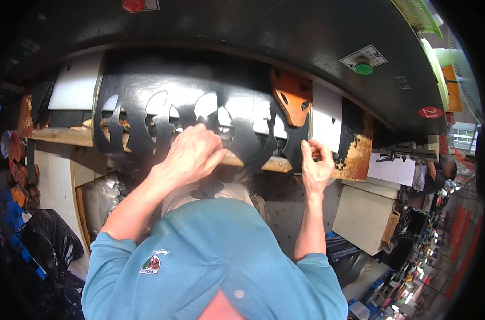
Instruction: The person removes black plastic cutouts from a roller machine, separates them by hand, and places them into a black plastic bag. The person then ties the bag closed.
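Observation:
A shiny black sheet (pixel 146 74) with a row of curved cut-outs lies across the work surface in front of me, its lower strips hanging over the near edge. My left hand (pixel 194 154) is closed over the strips left of the middle; its fingertips are hidden behind the back of the hand. At the sheet's right edge, my right hand (pixel 318 165) is closed, thumb and curled fingers at the border of the sheet. Just above it, an orange-brown tapered cutting die (pixel 292 98) with several openings rests on the sheet's right end.
A dark machine beam (pixel 242 26) spans the far side, with a green button (pixel 364 68) and a red button (pixel 133 5). White boards (pixel 328 112) show beneath the sheet. A pale box (pixel 368 213) stands at right; a black plastic bag (pixel 53 234) and round brown pieces (pixel 18 176) are at left.

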Available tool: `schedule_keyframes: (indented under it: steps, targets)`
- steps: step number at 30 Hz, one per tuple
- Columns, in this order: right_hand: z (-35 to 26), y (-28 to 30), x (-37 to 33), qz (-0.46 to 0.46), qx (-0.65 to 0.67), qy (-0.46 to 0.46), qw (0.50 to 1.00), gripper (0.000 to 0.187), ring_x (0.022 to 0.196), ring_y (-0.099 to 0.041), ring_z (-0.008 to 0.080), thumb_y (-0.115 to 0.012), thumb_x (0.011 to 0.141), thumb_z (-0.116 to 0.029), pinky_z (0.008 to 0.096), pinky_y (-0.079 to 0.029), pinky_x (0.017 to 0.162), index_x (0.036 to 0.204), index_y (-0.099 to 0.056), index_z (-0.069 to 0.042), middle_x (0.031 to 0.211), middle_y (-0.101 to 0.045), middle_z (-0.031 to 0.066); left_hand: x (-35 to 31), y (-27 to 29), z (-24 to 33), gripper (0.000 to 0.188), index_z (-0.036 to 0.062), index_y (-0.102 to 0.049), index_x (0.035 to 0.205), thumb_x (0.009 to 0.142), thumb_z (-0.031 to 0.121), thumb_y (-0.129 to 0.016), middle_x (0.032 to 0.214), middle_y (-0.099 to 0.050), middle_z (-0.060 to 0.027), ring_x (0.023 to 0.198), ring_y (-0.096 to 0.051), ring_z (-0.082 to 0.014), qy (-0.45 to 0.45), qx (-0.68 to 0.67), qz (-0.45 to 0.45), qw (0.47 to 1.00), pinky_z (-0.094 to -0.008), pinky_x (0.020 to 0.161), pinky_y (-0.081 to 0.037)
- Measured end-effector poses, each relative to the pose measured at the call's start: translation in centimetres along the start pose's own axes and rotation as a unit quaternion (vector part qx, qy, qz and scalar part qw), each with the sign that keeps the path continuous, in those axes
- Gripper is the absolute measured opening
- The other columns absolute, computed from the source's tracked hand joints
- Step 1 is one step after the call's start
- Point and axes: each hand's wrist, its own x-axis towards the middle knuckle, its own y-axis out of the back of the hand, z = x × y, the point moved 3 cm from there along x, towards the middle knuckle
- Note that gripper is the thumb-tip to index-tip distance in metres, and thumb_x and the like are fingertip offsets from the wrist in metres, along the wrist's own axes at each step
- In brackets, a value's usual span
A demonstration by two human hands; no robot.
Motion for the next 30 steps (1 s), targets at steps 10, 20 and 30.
schedule_keyframes:
  steps: [10,20,30]
  targets:
    - [-0.1,-3.8,11.7,-0.200,-0.268,0.141,0.932,0.121,0.146,-0.035,0.0529,-0.095,0.068,-0.050,0.0556,-0.037,0.122,0.164,-0.036,-0.006,0.160,-0.029,0.0379,15.1,-8.4,-2.8,0.046,-0.0054,-0.063,0.137,0.100,0.022,-0.070,0.152,-0.055,-0.0259,0.147,-0.048,-0.0410,-0.083,0.058,0.048,0.994,-0.0494,0.125,-0.037]
    - [-0.9,-1.0,14.2,-0.232,0.027,0.100,0.967,0.105,0.138,-0.053,0.0352,-0.093,0.064,-0.029,0.0433,-0.043,0.117,0.154,-0.051,0.003,0.154,-0.050,0.0247,15.8,-8.3,-3.2,0.054,-0.0074,-0.062,0.140,0.100,0.027,-0.070,0.158,-0.050,-0.0259,0.154,-0.041,-0.0386,-0.080,0.062,0.024,0.995,-0.0497,0.129,-0.029]
    - [-1.5,1.2,13.7,-0.259,0.380,-0.096,0.883,0.088,0.102,-0.070,0.0150,-0.081,0.076,-0.024,0.0261,-0.057,0.088,0.151,-0.050,0.011,0.129,-0.069,0.0176,16.8,-8.2,2.1,0.057,-0.0103,-0.063,0.135,0.099,0.032,-0.074,0.129,-0.069,-0.0304,0.121,-0.064,-0.0412,0.024,-0.155,-0.028,0.987,-0.0493,0.106,-0.052]
